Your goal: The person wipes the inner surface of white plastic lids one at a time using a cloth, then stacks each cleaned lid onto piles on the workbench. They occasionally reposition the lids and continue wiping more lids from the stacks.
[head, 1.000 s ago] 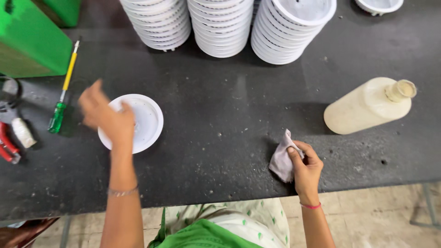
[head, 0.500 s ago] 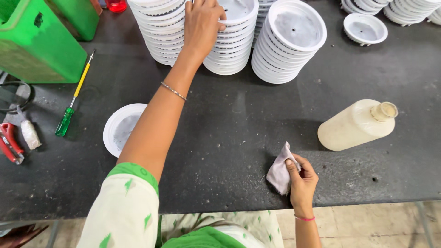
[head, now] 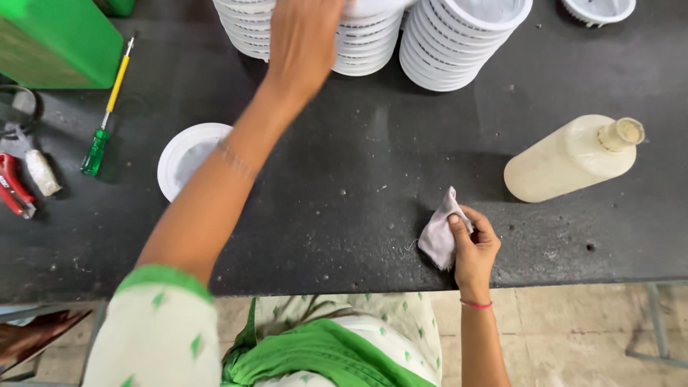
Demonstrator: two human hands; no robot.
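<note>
- Reaching across the dark bench (head: 344, 165), our left hand (head: 304, 39) lies over the middle stack of white lids (head: 358, 43) at the far edge; the hand is blurred with motion and seen from the back, so we cannot tell whether its fingers are spread or closed on a lid.
- Our right hand (head: 473, 247) rests at the near edge of the bench, its fingers pinched together on a small grey cloth (head: 438, 233) that touches the surface.
- The stacks stand straight ahead of the left hand and well apart from the right, so the left is plainly the nearer of the two; each stack rises upright from the bench, and a second stack (head: 459, 39) sits just to the right of the first.
- A single white lid (head: 188, 158) lies flat on the bench beneath our left forearm, partly covered by it.
- A cream plastic bottle (head: 570, 158) lies on its side beyond the cloth, its neck pointing right and slightly away from us.
- At the left edge we see a green-handled screwdriver (head: 106, 107) lying lengthways away from us, a green container (head: 54, 43) and red-handled pliers (head: 13, 188), the last two cut off by the frame.
- The tops of the stacks are cropped, so their height is hidden.
</note>
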